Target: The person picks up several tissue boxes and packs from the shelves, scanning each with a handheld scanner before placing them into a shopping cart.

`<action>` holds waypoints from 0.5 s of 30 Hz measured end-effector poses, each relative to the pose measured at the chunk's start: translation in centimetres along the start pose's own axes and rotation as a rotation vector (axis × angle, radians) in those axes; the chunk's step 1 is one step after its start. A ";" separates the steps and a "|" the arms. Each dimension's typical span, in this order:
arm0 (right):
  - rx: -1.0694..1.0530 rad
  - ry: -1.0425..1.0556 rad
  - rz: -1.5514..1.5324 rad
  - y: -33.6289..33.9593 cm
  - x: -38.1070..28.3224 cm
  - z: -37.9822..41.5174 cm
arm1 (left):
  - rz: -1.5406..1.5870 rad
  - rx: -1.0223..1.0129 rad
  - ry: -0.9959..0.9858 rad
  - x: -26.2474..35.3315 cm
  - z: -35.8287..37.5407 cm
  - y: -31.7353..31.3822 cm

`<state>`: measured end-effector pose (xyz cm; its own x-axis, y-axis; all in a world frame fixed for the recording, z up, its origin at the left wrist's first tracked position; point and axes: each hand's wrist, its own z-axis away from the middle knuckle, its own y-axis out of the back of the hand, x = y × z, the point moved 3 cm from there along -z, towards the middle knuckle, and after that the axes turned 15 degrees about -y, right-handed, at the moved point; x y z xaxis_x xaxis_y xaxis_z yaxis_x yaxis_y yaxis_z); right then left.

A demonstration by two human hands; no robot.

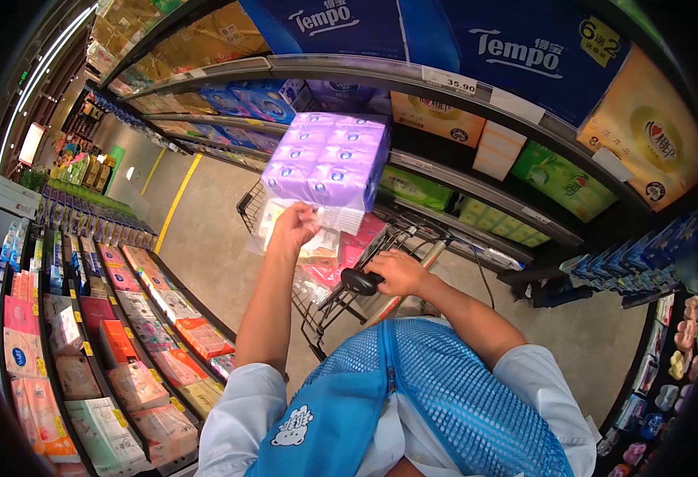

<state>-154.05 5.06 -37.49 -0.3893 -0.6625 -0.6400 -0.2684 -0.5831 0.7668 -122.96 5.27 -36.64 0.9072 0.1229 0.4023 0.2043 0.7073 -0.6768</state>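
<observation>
My left hand is closed on the clear plastic end of a purple pack of tissues. The pack hangs above the shopping cart, tilted toward the shelf. My right hand wraps round the cart's handle, beside a round black knob-like part. Under the purple pack, a white and yellow pack and a pink pack lie in the cart. The lifted pack hides part of the basket.
Tall shelves with blue Tempo packs, orange packs and green packs stand ahead and to the right. At left is a low rack of tissue packs. A yellow floor line runs along the aisle. Hanging goods are at far right.
</observation>
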 end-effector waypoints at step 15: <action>-0.009 0.029 -0.036 0.1 -0.4 -0.3 | 0.114 -0.055 -0.227 -1.7 14.4 5.7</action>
<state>-153.64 5.06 -37.19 -0.3540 -0.6544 -0.6682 -0.2737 -0.6107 0.7431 -128.61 19.13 -32.27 0.8210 0.3576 0.4451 0.1305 0.6414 -0.7560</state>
